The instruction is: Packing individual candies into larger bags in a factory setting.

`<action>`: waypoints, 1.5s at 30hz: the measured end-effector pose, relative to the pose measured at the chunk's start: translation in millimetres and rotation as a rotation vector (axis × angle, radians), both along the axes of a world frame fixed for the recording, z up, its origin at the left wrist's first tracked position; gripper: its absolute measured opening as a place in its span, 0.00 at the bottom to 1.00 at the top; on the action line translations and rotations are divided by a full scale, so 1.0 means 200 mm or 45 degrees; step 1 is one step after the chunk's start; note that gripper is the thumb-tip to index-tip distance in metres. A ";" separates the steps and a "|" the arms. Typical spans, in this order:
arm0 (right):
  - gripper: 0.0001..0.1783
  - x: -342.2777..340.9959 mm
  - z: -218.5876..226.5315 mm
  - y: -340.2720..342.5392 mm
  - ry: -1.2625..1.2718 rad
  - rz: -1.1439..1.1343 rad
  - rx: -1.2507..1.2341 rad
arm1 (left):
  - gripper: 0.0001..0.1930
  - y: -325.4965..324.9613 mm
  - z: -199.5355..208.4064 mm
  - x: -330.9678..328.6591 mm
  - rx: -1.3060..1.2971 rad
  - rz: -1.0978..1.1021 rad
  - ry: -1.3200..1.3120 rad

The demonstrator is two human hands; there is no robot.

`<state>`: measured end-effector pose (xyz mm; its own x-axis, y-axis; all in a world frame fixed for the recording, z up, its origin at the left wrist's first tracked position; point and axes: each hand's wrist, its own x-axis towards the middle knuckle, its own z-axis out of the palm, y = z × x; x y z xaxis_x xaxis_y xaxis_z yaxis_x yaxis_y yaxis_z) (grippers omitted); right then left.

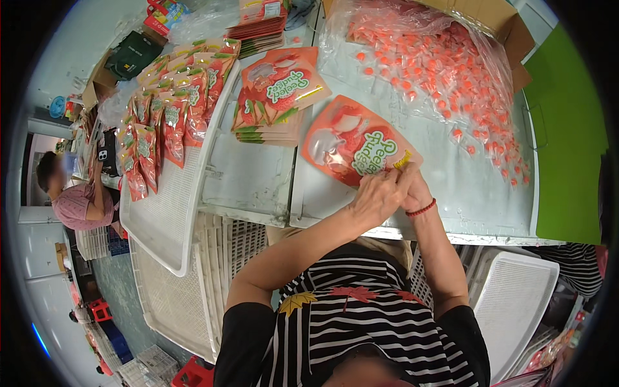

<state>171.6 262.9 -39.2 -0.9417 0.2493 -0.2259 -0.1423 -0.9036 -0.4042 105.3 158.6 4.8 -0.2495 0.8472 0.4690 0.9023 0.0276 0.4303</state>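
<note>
**Two-Handed Grip at the Pouch Edge**

The red-and-peach printed pouch [342, 138] lay at a slant near the front of the white tabletop [464, 209], directly ahead of the person. The left hand [379, 198] was closed on the pouch's near right end, fingers bent and bunched together. The right hand [418, 189], wearing a red bead bracelet [422, 209], was closed on the same end, just beside the left and touching it. Exact thumb placement could not be determined. A stack of flat pouches [278, 87] lay to the left; wrapped red candies [425, 61] lay to the right.
</note>
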 end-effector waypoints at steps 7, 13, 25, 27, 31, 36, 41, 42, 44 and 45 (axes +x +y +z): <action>0.21 0.05 -0.29 0.09 0.085 -0.120 1.368 | 0.26 0.00 -0.02 0.02 -0.083 -0.194 -0.013; 0.24 0.05 -0.19 0.21 0.301 0.334 0.596 | 0.40 -0.07 0.07 -0.07 -0.044 -0.240 -0.294; 0.50 0.10 0.03 0.15 -0.008 0.555 0.516 | 0.54 -0.08 0.18 -0.21 -0.298 -0.406 0.124; 0.49 0.06 0.08 0.13 0.059 0.482 0.776 | 0.56 -0.08 0.21 -0.23 -0.325 -0.380 0.146; 0.38 0.02 0.11 0.10 0.093 0.528 0.765 | 0.60 -0.12 0.16 -0.28 -0.308 -0.309 0.212; 0.25 -0.06 0.01 0.06 -0.084 0.369 0.188 | 0.62 -0.12 0.09 -0.24 -0.305 -0.301 0.121; 0.24 -0.05 -0.14 0.09 0.084 0.355 0.695 | 0.55 -0.09 0.06 -0.23 -0.264 -0.228 0.090; 0.24 -0.05 -0.17 0.10 0.138 0.349 1.189 | 0.55 -0.09 0.02 -0.25 -0.265 -0.224 0.091; 0.24 -0.05 -0.18 0.12 0.164 0.362 0.947 | 0.49 -0.05 -0.02 -0.29 -0.106 -0.201 0.152; 0.24 -0.05 -0.16 0.13 0.183 0.371 0.706 | 0.44 -0.04 -0.01 -0.30 -0.040 -0.203 0.140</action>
